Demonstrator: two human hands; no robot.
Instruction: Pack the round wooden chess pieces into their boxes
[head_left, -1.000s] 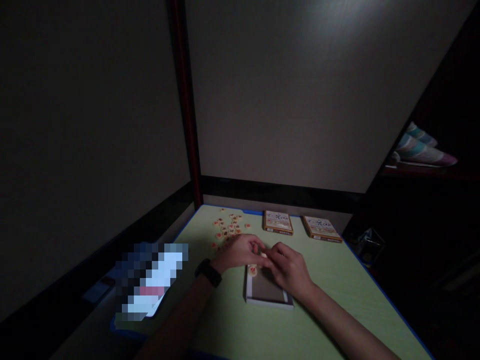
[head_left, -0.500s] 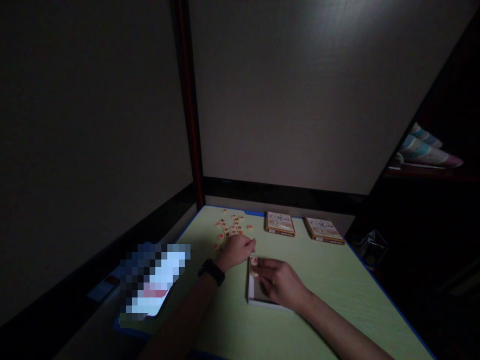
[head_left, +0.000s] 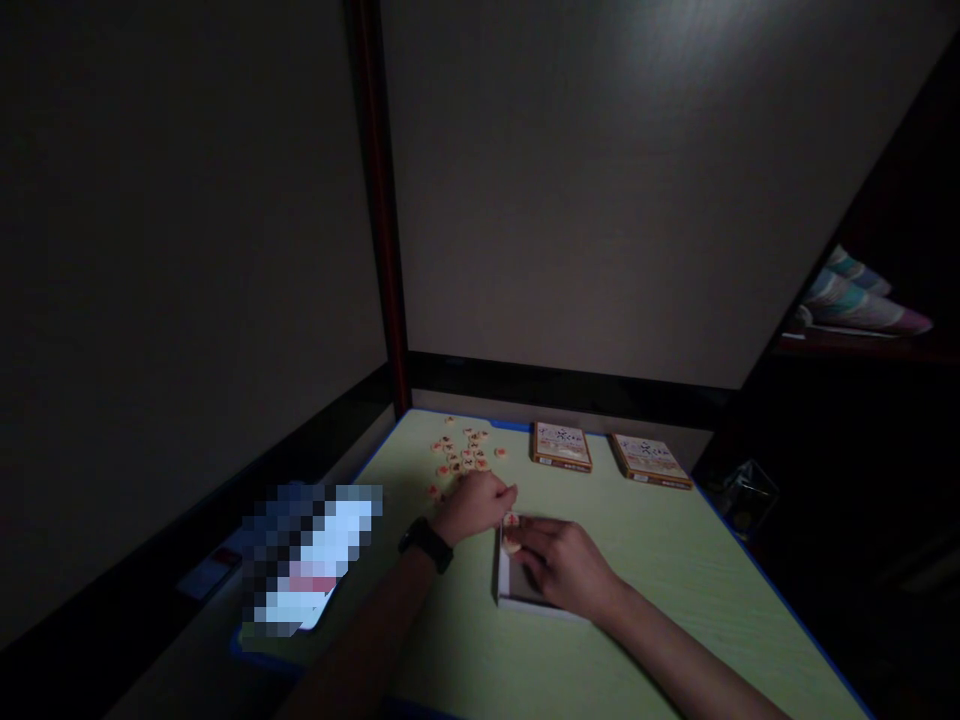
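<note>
Right hand (head_left: 566, 560) down in open box (head_left: 536, 607), mid worktop (head_left: 675, 560), fingers at round piece (head_left: 512, 545) — can't tell if pinched. Left hand (head_left: 476, 503) curled by box's far left corner; can't see if it holds anything. Second ago hands met over box; now apart — right hand alone seems to place pieces.

Counts: two pieces show in box; over dozen loose pieces (head_left: 466, 455) toward worktop's far left corner, some hidden; two shut boxes (head_left: 561, 446), far edge; one lit screen (head_left: 322, 570), left edge.
</note>
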